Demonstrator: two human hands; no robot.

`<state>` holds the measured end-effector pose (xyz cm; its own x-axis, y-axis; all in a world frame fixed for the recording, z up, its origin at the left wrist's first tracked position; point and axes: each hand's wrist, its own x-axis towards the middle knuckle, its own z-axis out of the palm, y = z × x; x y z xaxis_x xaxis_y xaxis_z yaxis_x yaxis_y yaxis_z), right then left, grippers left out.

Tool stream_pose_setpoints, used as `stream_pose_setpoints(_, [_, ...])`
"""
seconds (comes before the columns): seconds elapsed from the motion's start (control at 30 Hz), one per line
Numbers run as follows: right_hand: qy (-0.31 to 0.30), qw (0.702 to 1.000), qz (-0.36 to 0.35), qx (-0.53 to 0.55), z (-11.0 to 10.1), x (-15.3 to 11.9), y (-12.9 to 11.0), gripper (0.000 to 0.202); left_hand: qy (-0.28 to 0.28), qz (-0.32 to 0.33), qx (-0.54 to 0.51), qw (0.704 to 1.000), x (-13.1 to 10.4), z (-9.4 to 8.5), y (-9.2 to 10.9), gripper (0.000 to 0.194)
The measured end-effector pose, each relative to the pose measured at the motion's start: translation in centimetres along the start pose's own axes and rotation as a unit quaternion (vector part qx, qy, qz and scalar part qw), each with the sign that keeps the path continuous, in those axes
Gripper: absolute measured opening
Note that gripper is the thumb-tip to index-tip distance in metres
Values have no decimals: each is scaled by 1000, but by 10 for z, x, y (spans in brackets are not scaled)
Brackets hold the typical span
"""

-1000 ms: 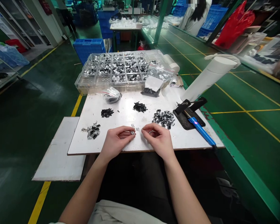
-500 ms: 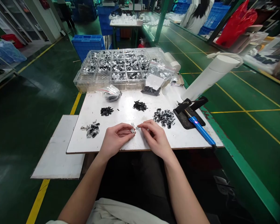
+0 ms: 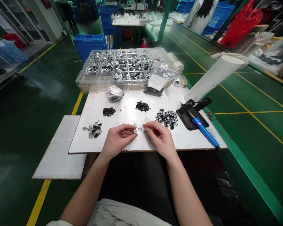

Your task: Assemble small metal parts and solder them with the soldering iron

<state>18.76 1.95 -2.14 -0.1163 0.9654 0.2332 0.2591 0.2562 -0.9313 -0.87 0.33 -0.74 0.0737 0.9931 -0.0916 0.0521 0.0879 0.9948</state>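
My left hand (image 3: 119,139) pinches a small silver metal part (image 3: 135,131) between thumb and fingertips, above the front of the white table. Across a narrow gap, my right hand (image 3: 160,138) has its thumb and fingers drawn together; anything between them is too small to make out. Tiny silver pieces (image 3: 139,128) lie loose on the table between the two hands. To the right is a pile of black and silver parts (image 3: 167,118). Farther left lies a pile of silver parts (image 3: 95,129). Two heaps of small black pieces (image 3: 108,111) (image 3: 142,106) are behind the hands.
A clear compartment box (image 3: 122,83) full of metal parts stands at the back of the table. Plastic bags (image 3: 114,94) (image 3: 153,89) sit before it. At right, a blue soldering iron (image 3: 205,131) rests on a black stand (image 3: 188,121), beside a white roll (image 3: 215,77).
My right hand has moved slightly right, away from the left, widening the gap over the tiny silver pieces. My left hand keeps its pinch on the metal part. The view has shifted slightly.
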Motion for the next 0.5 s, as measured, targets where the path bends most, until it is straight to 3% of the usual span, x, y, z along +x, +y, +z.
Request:
stream_pose_setpoints(0.23, [16, 988, 104, 117, 2, 0, -1, 20, -13, 11, 17, 1000, 1, 0, 3, 28])
stream_pose_setpoints(0.5, [0, 980, 124, 155, 1, 0, -3, 21, -16, 13, 25, 999, 1, 0, 3, 27])
